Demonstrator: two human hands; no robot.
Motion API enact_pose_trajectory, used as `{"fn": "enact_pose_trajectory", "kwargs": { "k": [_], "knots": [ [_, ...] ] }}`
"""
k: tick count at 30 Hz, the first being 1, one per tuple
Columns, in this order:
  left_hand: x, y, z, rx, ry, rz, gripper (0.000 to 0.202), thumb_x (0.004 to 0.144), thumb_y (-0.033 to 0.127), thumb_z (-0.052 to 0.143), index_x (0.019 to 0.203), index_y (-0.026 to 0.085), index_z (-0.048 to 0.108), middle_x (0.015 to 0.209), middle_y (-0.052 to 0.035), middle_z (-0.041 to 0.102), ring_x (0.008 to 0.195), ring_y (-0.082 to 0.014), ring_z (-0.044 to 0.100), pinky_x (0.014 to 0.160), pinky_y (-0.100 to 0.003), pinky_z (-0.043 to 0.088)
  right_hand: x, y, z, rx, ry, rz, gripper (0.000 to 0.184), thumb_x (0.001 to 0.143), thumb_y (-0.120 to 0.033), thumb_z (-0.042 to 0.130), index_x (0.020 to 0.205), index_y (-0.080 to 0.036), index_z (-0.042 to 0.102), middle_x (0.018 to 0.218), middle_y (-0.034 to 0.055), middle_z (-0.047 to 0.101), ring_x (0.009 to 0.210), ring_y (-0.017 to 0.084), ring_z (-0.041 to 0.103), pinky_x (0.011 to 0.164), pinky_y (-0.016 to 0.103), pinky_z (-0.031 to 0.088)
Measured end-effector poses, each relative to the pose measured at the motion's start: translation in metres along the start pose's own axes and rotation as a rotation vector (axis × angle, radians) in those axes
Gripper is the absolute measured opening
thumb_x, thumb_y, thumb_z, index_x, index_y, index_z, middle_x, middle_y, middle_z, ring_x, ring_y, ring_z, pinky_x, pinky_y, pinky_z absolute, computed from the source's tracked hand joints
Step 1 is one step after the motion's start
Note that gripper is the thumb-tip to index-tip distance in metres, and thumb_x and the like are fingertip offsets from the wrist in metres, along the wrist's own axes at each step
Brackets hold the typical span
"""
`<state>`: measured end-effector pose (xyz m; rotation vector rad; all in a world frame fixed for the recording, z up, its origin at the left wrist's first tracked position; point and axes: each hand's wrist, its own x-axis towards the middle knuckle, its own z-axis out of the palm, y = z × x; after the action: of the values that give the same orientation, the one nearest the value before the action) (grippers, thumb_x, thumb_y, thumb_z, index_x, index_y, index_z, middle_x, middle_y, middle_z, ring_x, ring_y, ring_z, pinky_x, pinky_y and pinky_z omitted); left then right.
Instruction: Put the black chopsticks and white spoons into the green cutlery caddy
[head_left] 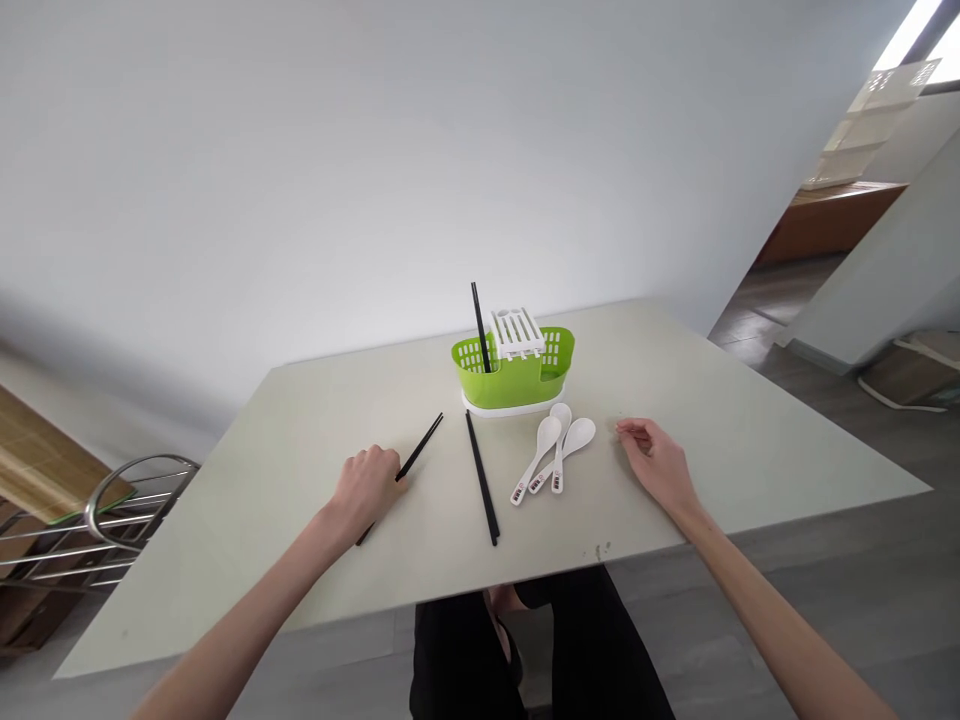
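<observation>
The largest thing I see is the plain, pale wall (375,180), and against it stands a wide table with a smooth, greenish-white top (300,430). Below its near edge are the person's legs in black trousers (600,640). Toward the far side of the table stands a bright green, oval plastic basket (517,383) with small holes in its wall, on a white base (510,411). A white slatted plastic rack (519,348) lies across its rim. The left hand (369,480) is at the left on the table — its fingers are closed around a pair of thin black chopsticks (420,447), of which one end points toward the basket. The right hand (660,465) is at the right, with fingers loosely bent and released. A second black pair (481,475) lies flat in front of the basket; a third black pair (480,325) stands inside its left part, slightly tilted. Smallest are three white, glossy spoons (558,455), overlapping each other between the second pair and the right hand, bowls toward the basket.
</observation>
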<state>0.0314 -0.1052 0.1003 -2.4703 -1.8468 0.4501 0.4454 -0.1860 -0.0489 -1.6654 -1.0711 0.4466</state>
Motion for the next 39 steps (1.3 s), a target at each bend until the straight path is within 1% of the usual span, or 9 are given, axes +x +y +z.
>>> {"fn": "enact_pose_trajectory", "kwargs": {
  "k": [4,6,8,12,16,20,25,33,39],
  "knots": [
    [-0.008,-0.022,-0.007,-0.385,0.105,0.0,0.016,0.078,0.03,0.07,0.063,0.027,0.073,0.069,-0.0066,0.071,0.073,-0.0269,0.071,0.062,-0.032,0.042,-0.005,-0.024,-0.003,0.117,0.057,0.05,0.026,0.09,-0.041,0.059,0.106,-0.022,0.067,0.109,0.0098,0.076,0.091,0.023,0.072,0.094,0.044,0.053],
    [-0.01,-0.029,-0.016,-0.626,0.137,0.011,0.016,0.076,0.041,0.075,0.066,0.028,0.078,0.072,-0.0045,0.076,0.074,-0.026,0.073,0.062,-0.031,0.048,-0.017,-0.052,0.0,0.183,0.064,0.015,0.026,0.092,-0.043,0.061,0.106,-0.022,0.066,0.108,0.0096,0.075,0.093,0.024,0.071,0.094,0.043,0.053],
    [-0.013,-0.029,-0.026,-0.857,0.113,0.028,0.022,0.074,0.05,0.08,0.073,0.028,0.082,0.075,-0.0045,0.079,0.075,-0.0258,0.075,0.065,-0.031,0.054,-0.036,-0.09,0.011,0.263,-0.025,-0.028,0.027,0.095,-0.048,0.061,0.104,-0.022,0.066,0.108,0.0098,0.074,0.097,0.025,0.07,0.095,0.044,0.053],
    [-0.017,-0.004,-0.038,-1.335,0.104,0.107,0.037,0.071,0.056,0.087,0.084,0.021,0.085,0.083,-0.0099,0.082,0.08,-0.0261,0.077,0.08,-0.036,0.061,-0.083,-0.163,0.052,0.515,-0.601,0.08,0.042,0.096,-0.06,0.065,0.114,-0.022,0.066,0.119,0.0109,0.072,0.105,0.026,0.071,0.091,0.042,0.054],
    [-0.019,0.029,-0.028,-1.739,0.216,0.111,0.04,0.069,0.056,0.091,0.079,0.017,0.083,0.084,-0.0092,0.08,0.074,-0.0218,0.075,0.082,-0.036,0.062,-0.118,-0.199,0.089,0.964,-1.011,0.335,0.059,0.093,-0.07,0.066,0.121,-0.019,0.067,0.111,0.0104,0.072,0.095,0.021,0.07,0.081,0.035,0.053],
    [-0.023,0.041,-0.011,-1.887,0.227,0.069,0.04,0.069,0.053,0.093,0.083,0.016,0.083,0.085,-0.0083,0.08,0.074,-0.02,0.075,0.083,-0.035,0.062,-0.129,-0.203,0.097,1.171,-1.07,0.441,0.049,0.095,-0.065,0.068,0.103,-0.017,0.07,0.072,-0.0032,0.057,0.057,0.008,0.049,0.058,0.026,0.037],
    [-0.037,0.04,-0.009,-1.807,0.188,0.021,0.04,0.075,0.053,0.089,0.091,0.016,0.085,0.105,-0.0128,0.082,0.095,-0.0267,0.078,0.096,-0.04,0.062,-0.132,-0.19,0.09,0.996,-0.934,0.438,0.045,0.096,-0.065,0.067,0.097,-0.019,0.068,0.063,-0.0092,0.039,0.05,0.005,0.03,0.048,0.023,0.021],
    [-0.054,0.054,-0.008,-1.795,0.262,-0.096,0.04,0.078,0.055,0.088,0.093,0.017,0.085,0.107,-0.0108,0.082,0.099,-0.0284,0.079,0.102,-0.045,0.062,-0.153,-0.16,0.077,0.828,-0.879,0.427,0.056,0.096,-0.07,0.063,0.112,-0.017,0.074,0.061,-0.0093,0.035,0.049,0.005,0.026,0.046,0.023,0.021],
    [-0.064,0.063,0.002,-1.749,0.232,-0.095,0.037,0.079,0.055,0.086,0.087,0.019,0.085,0.103,-0.0107,0.082,0.102,-0.0299,0.078,0.101,-0.044,0.062,-0.167,-0.149,0.058,0.773,-0.824,0.498,0.061,0.093,-0.071,0.067,0.123,-0.018,0.077,0.063,-0.0068,0.038,0.052,0.007,0.028,0.047,0.024,0.024]
  ]
}}
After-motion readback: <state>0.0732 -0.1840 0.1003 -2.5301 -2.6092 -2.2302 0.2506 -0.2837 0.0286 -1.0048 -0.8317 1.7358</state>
